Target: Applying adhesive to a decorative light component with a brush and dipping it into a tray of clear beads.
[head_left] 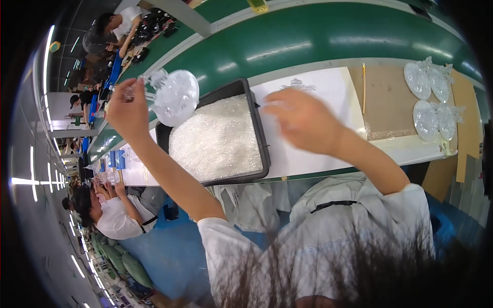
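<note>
1. Nearest to the camera, the person's white sleeves are coming in from the lower edge, and both bare forearms are reaching up over the table.
2. The left hand (127, 108) is pinching a thin clear stem between its fingers, and this stem is carrying a clear round plastic disc (176, 97) (it is looking bubbly and shiny, with small spiky branches at its top). The disc is hanging in the air above the left corner of the black tray (265, 154).
3. The right hand (303, 120) is hovering above the white sheet (328, 92), just right of the tray; it is blurred, so I cannot tell if it is holding something.
4. The tray is lying close to the near table edge and is holding a heap of small clear pieces (215, 141).
5. To the right, the brown board (387, 97) is showing free room, and four more clear discs (429, 100) are lying near its far right side.
6. Behind, the green belt (308, 38) is running along the table.
</note>
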Available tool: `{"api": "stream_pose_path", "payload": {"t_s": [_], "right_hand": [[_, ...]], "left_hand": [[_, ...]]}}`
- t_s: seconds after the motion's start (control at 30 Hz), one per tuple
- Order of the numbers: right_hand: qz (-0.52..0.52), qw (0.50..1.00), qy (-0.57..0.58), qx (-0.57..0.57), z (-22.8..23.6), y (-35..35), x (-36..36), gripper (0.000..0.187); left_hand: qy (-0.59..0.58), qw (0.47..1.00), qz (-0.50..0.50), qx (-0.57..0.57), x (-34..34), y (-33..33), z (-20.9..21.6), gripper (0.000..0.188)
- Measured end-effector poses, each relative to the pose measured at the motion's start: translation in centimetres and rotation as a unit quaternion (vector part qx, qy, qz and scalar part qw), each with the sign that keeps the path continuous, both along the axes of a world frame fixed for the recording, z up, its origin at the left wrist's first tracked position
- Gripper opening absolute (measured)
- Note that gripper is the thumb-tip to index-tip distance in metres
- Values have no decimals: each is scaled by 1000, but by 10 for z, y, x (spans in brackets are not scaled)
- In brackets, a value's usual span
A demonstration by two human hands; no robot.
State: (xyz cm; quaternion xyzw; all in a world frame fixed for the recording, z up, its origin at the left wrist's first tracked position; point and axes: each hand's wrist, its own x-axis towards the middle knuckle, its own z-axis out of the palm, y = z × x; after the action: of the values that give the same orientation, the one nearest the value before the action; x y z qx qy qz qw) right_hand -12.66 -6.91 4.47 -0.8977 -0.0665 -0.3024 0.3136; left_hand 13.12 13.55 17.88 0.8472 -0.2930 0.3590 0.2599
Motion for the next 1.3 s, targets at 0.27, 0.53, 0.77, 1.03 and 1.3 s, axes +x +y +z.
{"api": "stream_pose_path", "payload": {"t_s": [0.27, 0.53, 0.77, 1.03, 1.3], "right_hand": [[191, 915, 278, -219, -24, 112, 129, 93], [245, 895, 313, -200, -32, 113, 120, 60], [265, 913, 272, -148, -16, 98, 128, 27], [259, 957, 100, -84, 61, 101, 188, 30], [180, 976, 98, -68, 71, 123, 200, 34]], "left_hand": [[94, 988, 4, -123, 51, 74, -60, 16], [118, 988, 23, -92, 47, 84, -82, 19], [141, 987, 15, -81, 44, 82, -87, 21], [148, 988, 1, -49, 44, 72, -92, 22], [191, 981, -4, -47, 41, 67, -93, 22]]}}
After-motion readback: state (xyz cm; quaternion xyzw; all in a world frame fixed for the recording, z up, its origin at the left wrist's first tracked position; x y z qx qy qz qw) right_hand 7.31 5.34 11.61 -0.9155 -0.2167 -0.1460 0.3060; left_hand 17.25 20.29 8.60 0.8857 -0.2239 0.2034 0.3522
